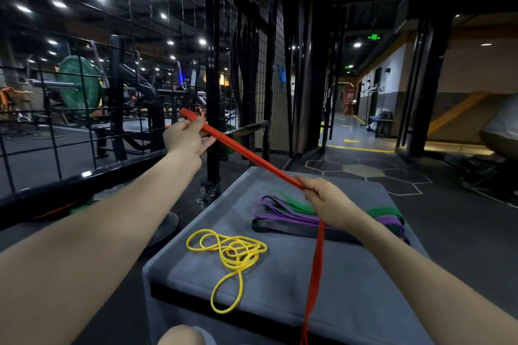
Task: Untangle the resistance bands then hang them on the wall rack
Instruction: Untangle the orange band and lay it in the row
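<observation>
A wire grid wall rack fills the upper left of the frame, with gym machines and a green weight plate visible beyond it. At centre, the person's left hand is raised in front of the grid, fingers curled around one end of a red resistance band. The band runs taut, down and to the right, to the right hand, which pinches it in curled fingers; from there the rest hangs down past the bottom edge of the frame. Below the hands, a grey padded box occupies the lower centre. On its left part lies a thin yellow band in a tangle of loops. Toward the right, partly hidden behind the right hand, purple bands, a green band and a black band lie overlapping in a pile. A lit corridor with a green exit sign recedes at upper right.
</observation>
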### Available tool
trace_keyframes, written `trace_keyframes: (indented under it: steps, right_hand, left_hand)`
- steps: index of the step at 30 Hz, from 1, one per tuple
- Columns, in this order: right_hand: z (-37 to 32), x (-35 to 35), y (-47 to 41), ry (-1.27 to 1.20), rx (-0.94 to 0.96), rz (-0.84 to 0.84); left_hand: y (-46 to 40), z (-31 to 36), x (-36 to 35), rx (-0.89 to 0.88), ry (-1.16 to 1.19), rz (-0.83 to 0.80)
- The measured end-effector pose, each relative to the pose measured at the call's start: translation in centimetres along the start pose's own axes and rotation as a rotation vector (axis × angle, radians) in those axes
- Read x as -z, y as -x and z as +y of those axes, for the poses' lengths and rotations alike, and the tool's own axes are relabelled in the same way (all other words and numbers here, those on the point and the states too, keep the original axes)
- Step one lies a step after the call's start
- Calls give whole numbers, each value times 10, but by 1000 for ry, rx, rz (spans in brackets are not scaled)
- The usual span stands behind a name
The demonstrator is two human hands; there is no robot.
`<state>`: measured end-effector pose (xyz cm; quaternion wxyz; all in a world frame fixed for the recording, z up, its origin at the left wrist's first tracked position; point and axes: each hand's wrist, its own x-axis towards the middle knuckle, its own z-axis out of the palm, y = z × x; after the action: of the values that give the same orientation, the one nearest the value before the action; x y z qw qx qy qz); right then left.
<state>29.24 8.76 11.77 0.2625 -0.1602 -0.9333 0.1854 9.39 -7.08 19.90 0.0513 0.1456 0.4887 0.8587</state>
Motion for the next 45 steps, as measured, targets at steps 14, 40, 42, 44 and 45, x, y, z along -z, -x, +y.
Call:
trace_keyframes:
  steps: [14, 40, 42, 44, 45]
  right_hand:
    - [5, 20, 13, -493, -176, 99]
    - [0, 14, 31, -665, -26, -126]
    - [-2, 10, 31, -746, -11, -142]
    - [-5, 5, 32, -838, -23, -175]
    - [-6, 2, 33, -843, -33, -189]
  left_hand:
    - [15, -81, 56, 529, -484, -181]
    - [91, -61, -35, 10, -565, -1019]
    - [89, -53, -35, -20, -523, -1010]
    - [88, -45, -36, -42, -466, -980]
    - [88, -40, -36, -46, -429, -948]
